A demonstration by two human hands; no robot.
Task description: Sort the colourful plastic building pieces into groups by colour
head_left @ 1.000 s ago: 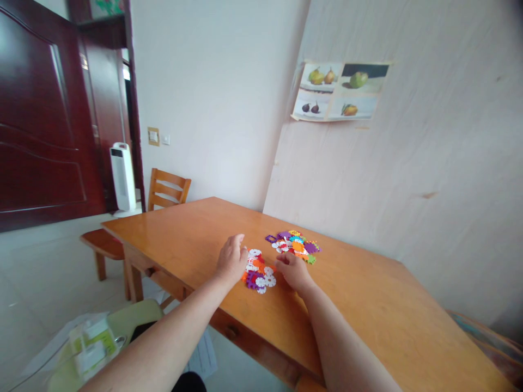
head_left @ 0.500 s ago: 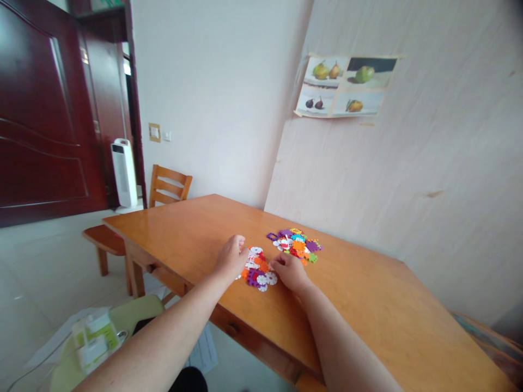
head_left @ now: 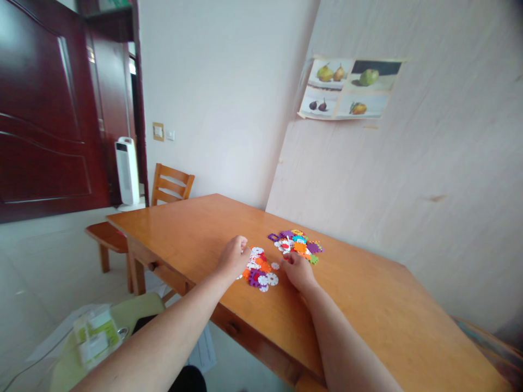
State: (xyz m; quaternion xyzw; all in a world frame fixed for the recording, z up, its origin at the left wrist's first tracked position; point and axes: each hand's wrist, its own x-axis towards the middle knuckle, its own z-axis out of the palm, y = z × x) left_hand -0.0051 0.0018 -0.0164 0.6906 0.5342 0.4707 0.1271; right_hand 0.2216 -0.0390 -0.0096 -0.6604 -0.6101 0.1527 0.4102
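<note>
My left hand (head_left: 234, 256) rests at the left side of the nearer pile of plastic snowflake building discs (head_left: 261, 268), its fingers curled; what they hold, if anything, is hidden. This pile mixes white, orange, red and purple pieces. My right hand (head_left: 300, 271) is at the near edge of a second, more colourful pile of discs (head_left: 299, 247), its fingers drawn together. A bit of red shows by those fingertips, but I cannot tell whether it is held. Between the right hand and the nearer pile lies a single white disc (head_left: 275, 265).
The wooden table (head_left: 379, 305) meets a pale wall at the back. A wooden chair (head_left: 171, 182) stands at its far left end. Low on the left, a green stool (head_left: 141, 308) carries boxes and a dark object. A white tower appliance (head_left: 127, 171) stands by the door.
My right hand has moved right, from the nearer pile's edge to the farther pile. The white disc near its fingertips now lies apart on the table. My left hand has stayed nearly still.
</note>
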